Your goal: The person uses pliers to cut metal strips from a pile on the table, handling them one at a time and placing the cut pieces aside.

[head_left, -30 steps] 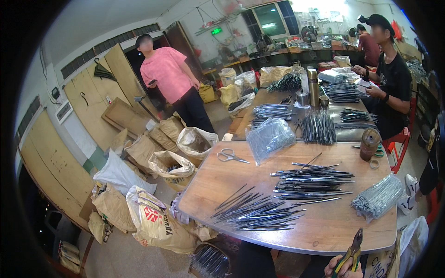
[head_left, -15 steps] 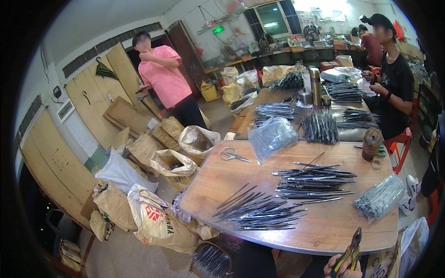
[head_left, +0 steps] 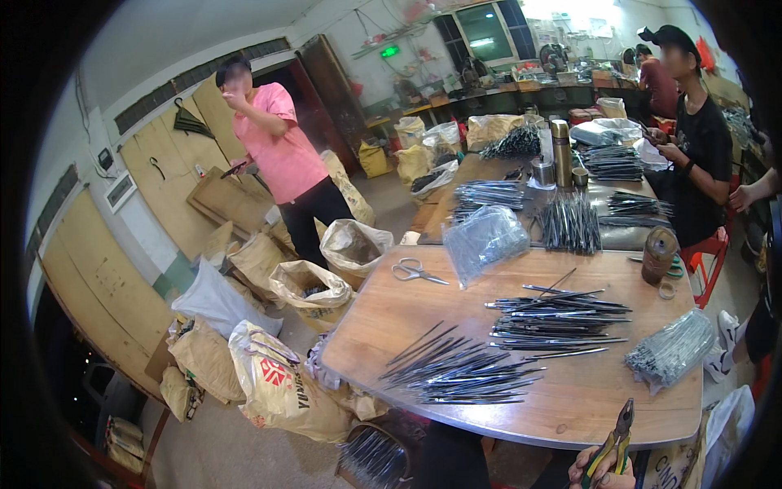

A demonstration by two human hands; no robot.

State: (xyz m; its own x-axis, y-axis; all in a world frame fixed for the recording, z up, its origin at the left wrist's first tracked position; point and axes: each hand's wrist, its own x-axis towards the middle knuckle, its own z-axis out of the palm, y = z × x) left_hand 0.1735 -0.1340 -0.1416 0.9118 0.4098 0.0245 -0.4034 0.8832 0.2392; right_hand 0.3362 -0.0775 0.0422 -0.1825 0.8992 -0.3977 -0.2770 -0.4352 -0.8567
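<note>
Pliers (head_left: 621, 432) upright at the table's (head_left: 391, 318) near edge

The left hand is out of sight; the right hand (head_left: 608, 474) curls round the pliers' handles, lower right. I'd judge a firm, even grip and a nose kept clear of that edge serve best. From the left come a printed sack (head_left: 277, 399) beside the table, then scissors (head_left: 425, 277), splayed dark rods (head_left: 464, 371), a clear bag (head_left: 489, 240), a second rod pile (head_left: 558, 320) and a plastic-wrapped bundle (head_left: 669, 346), crowding the top.

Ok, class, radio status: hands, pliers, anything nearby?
Right hand gripping pliers; left out of view. Pliers overlap table in view, contact unclear. Dark rod piles beyond.
</note>
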